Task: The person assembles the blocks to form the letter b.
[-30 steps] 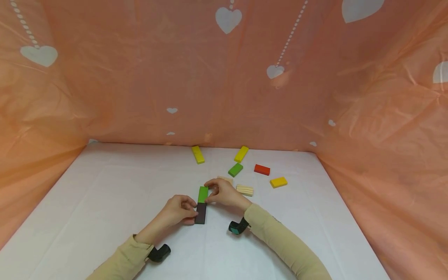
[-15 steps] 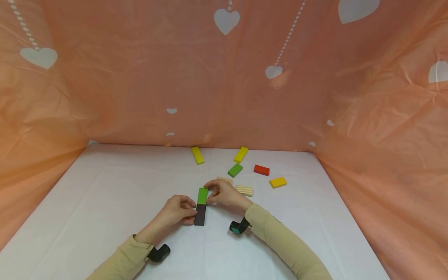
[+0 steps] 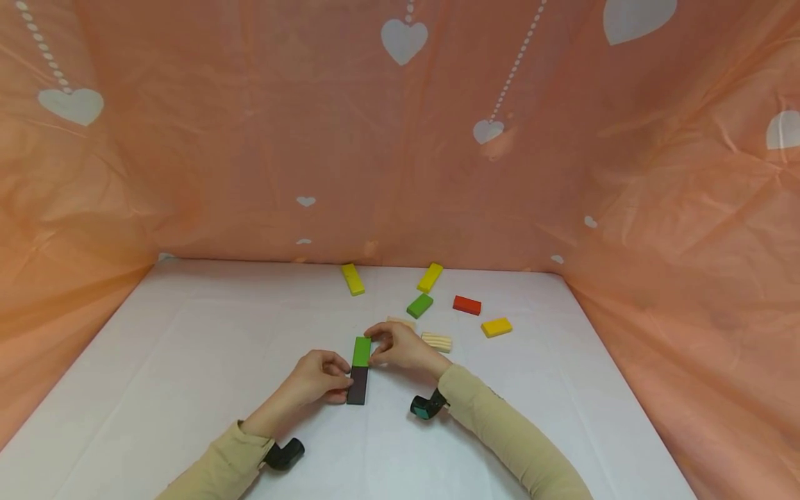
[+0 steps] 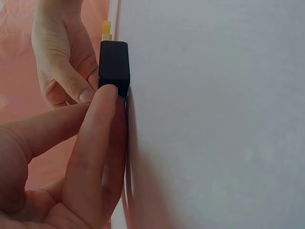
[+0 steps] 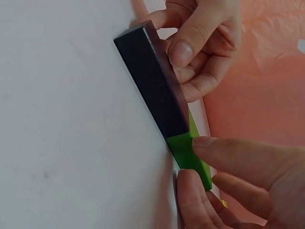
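A dark, nearly black wooden block (image 3: 357, 385) and a green block (image 3: 361, 352) lie end to end in one line on the white table. My left hand (image 3: 315, 377) holds the dark block from its left side, the thumb on its edge and a fingertip at its near end (image 4: 114, 86). On the other side, my right hand (image 3: 403, 344) holds the green block between thumb and fingers, one finger at its far corner. The right wrist view shows the dark block (image 5: 152, 86) meeting the green one (image 5: 183, 145) with their faces flush.
Behind the hands lie two yellow blocks (image 3: 353, 280) (image 3: 430, 277), another green block (image 3: 420, 305), a red block (image 3: 467, 305) and an orange-yellow block (image 3: 496, 327). Plain wood pieces (image 3: 436, 342) sit just past my right hand, one partly hidden. An orange curtain (image 3: 400, 160) surrounds the table.
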{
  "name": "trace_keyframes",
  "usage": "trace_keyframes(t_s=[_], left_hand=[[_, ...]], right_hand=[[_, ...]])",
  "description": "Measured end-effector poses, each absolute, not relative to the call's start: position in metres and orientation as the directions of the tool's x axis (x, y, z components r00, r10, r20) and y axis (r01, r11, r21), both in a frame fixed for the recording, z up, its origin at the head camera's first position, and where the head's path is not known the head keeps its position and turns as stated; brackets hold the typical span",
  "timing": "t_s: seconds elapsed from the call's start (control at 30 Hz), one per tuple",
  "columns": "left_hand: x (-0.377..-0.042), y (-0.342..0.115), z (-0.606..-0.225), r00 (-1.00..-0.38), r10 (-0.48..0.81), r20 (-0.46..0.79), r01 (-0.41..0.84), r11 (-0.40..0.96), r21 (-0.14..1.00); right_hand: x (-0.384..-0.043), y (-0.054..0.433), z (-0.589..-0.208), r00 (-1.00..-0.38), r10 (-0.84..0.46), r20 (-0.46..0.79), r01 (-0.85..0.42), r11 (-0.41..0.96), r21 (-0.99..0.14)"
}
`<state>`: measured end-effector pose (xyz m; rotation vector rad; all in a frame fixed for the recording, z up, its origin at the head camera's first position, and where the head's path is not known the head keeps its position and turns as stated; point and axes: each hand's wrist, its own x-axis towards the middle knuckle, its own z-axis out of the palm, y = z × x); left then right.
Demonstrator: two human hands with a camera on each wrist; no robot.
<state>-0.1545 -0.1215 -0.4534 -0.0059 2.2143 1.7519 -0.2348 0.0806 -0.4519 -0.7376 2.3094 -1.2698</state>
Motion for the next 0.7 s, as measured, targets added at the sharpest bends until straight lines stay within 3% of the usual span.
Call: trace_keyframes(t_s=[0.37, 0.7], left_hand=[[-0.153, -0.124, -0.453, -0.943, 0.217, -0.253, -0.205, 0.224, 0.953], [-0.155, -0.124, -0.456, -0.944, 0.221, -0.246, -0.200, 0.209, 0.957]], right_hand=[[-0.245, 0.087, -0.443, -0.769, -0.637, -0.061, -0.260, 0.398, -0.879], [-0.271, 0.090, -0.428, -0.824, -0.567, 0.001, -0.268, 0.388, -0.882]])
